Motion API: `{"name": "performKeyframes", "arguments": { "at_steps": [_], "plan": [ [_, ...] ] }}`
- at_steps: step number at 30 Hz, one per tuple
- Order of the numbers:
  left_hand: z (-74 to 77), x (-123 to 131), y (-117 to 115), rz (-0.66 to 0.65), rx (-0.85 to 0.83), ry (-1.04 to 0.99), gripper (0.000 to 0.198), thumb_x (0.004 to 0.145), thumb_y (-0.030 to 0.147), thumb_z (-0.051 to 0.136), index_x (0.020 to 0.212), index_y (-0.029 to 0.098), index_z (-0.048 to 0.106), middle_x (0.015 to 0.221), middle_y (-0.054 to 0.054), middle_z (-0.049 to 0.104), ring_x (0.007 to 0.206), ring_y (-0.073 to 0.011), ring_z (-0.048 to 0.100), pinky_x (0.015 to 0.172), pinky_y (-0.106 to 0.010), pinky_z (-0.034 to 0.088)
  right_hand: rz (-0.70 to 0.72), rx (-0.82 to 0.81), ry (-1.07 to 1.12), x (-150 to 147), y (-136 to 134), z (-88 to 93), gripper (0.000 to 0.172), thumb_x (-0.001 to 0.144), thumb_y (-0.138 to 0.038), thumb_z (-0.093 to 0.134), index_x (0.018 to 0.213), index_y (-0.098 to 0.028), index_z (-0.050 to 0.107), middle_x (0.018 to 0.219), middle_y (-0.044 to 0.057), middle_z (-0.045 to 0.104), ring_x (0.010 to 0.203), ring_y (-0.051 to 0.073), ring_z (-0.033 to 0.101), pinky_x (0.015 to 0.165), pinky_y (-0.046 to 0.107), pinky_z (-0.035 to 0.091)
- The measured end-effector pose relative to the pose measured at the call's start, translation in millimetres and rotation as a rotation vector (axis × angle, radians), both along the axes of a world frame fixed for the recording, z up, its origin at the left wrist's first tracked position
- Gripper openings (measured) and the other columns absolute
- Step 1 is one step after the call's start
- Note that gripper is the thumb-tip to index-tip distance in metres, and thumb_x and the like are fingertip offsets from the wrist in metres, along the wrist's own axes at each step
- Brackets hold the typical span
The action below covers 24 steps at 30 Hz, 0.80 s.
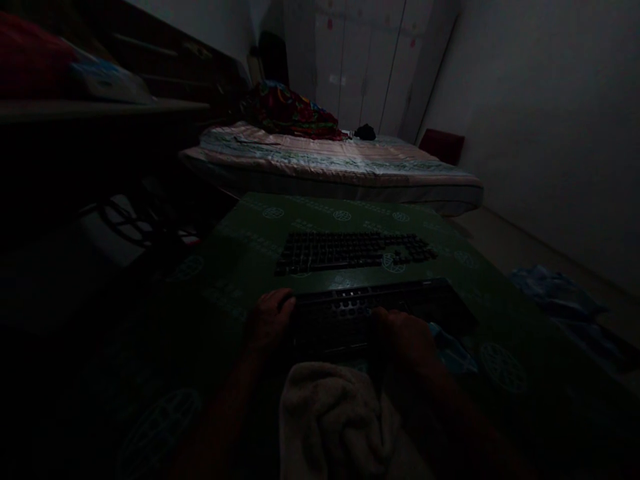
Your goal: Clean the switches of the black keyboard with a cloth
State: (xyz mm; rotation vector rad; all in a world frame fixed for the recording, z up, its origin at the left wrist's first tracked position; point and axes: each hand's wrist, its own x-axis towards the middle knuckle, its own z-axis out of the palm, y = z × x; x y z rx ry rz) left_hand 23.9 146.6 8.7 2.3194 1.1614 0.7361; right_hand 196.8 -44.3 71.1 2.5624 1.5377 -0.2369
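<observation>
A black keyboard base (330, 327) lies across the green table in front of me, and many of its keys seem to be off. My left hand (270, 320) grips its left end, thumb on the top edge. Over the middle of the base is my right hand (403, 333), its fingers closed; what they hold is too dark to make out. A light-blue crumpled thing (453, 350) shows beside that hand. Beyond the base, loose black keycaps (335, 250) are laid out in keyboard order. Nearest to me lies a beige towel (340, 420).
The green table (225, 267) has pale printed emblems. Behind it stands a bed (350, 160) with a dark red patterned blanket (290, 113). A shelf (175, 105) carrying bags is at the left. Cloth (555, 290) lies at the right. The room is dim.
</observation>
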Motion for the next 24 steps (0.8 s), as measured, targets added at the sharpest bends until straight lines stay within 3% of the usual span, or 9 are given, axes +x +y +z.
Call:
{"name": "performKeyframes", "arguments": {
  "at_steps": [10,15,24],
  "plan": [
    [-2.6,0.1,-3.5,-0.003,0.007,-0.020,0.032,0.079,0.037,0.042,0.095,0.020,0.063,0.104,-0.006,0.067,0.099,-0.0214,0.058,0.090,-0.036,0.045,-0.003,0.016,0.004,11.4,-7.0,-3.7,0.027,0.091,-0.029,0.037,0.110,-0.028,0.056,0.093,0.004,0.070,0.079,0.020,0.067,0.055,0.024,0.038],
    [-2.3,0.9,-4.4,-0.004,0.013,-0.018,0.030,0.079,0.036,0.043,0.094,0.020,0.063,0.104,-0.006,0.067,0.100,-0.0213,0.058,0.091,-0.036,0.045,-0.054,-0.006,-0.019,18.4,-7.0,-4.4,0.028,0.093,-0.032,0.033,0.106,-0.027,0.057,0.089,0.004,0.070,0.077,0.018,0.067,0.053,0.023,0.034],
    [-1.0,0.9,-5.8,-0.007,0.015,-0.004,0.029,0.079,0.035,0.043,0.094,0.020,0.063,0.103,-0.006,0.067,0.098,-0.0212,0.058,0.090,-0.036,0.045,-0.014,-0.031,-0.054,15.5,-1.1,-0.5,0.025,0.092,-0.029,0.034,0.100,-0.024,0.057,0.089,0.005,0.070,0.077,0.019,0.067,0.052,0.024,0.033]
  ]
}}
